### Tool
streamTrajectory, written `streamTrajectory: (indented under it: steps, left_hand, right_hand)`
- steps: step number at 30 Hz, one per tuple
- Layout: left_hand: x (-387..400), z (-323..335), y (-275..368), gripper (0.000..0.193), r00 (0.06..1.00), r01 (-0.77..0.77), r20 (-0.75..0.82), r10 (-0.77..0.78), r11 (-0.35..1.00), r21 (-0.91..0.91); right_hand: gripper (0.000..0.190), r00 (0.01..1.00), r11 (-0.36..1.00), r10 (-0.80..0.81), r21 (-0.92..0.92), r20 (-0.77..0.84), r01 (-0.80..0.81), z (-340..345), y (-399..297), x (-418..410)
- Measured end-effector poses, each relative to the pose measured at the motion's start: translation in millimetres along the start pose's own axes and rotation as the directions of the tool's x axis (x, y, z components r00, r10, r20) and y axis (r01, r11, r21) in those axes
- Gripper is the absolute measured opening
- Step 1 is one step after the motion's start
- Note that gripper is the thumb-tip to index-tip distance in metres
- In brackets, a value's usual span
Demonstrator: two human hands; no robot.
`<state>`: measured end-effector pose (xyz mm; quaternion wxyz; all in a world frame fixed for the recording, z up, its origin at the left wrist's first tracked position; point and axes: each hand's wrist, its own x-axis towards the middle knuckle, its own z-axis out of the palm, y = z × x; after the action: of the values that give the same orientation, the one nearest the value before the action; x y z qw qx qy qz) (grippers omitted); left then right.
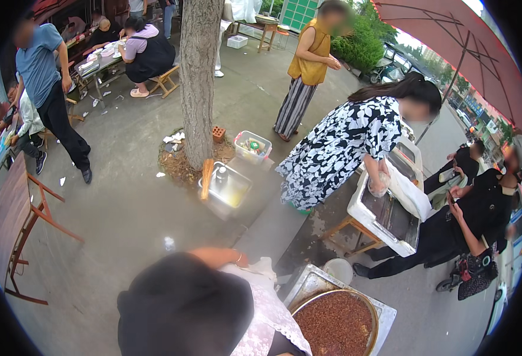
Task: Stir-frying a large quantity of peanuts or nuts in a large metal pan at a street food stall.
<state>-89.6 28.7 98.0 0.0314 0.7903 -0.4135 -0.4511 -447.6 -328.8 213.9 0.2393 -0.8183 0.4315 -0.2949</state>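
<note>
Neither of my hands shows in the view. Low in front, a person with dark hair (185,307) and a pale pink lace-like garment (261,307) is very close; that person's hand (241,259), with a bracelet, is at a pale cloth (263,268). To the right of this person, a large round pan (373,313) holds reddish-brown crumbly food (336,325) and sits on a square metal surface (387,317). Beyond it, a person in a black-and-white dress (345,138) reaches with a plastic-covered hand (378,184) into a white foam box (394,242), beside a white cloth (405,189).
A white bucket (338,270) stands behind the pan. Wooden legs (356,231) hold up the foam box. A tree trunk (198,84), plastic tubs (254,155) and a tilted wooden table (9,213) stand farther off. Several people are around, some at the right near a parked scooter (470,271).
</note>
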Motion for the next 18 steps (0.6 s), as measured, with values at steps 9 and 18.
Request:
streamTrajectory:
  steps: [9,18]
  left_hand:
    - [-10,4,-9,0.049,1.000,0.003,-0.005,-0.003,0.999,-0.049]
    - [-14,-5,17,0.048,0.997,0.016,0.078,-0.019,0.999,0.035]
  right_hand:
    - [0.028,0.993,0.993,0.115,-0.037,-0.004,-0.115,-10,17,-69]
    - [0.027,0.980,0.979,0.198,-0.062,0.037,-0.195,-2,24,-119]
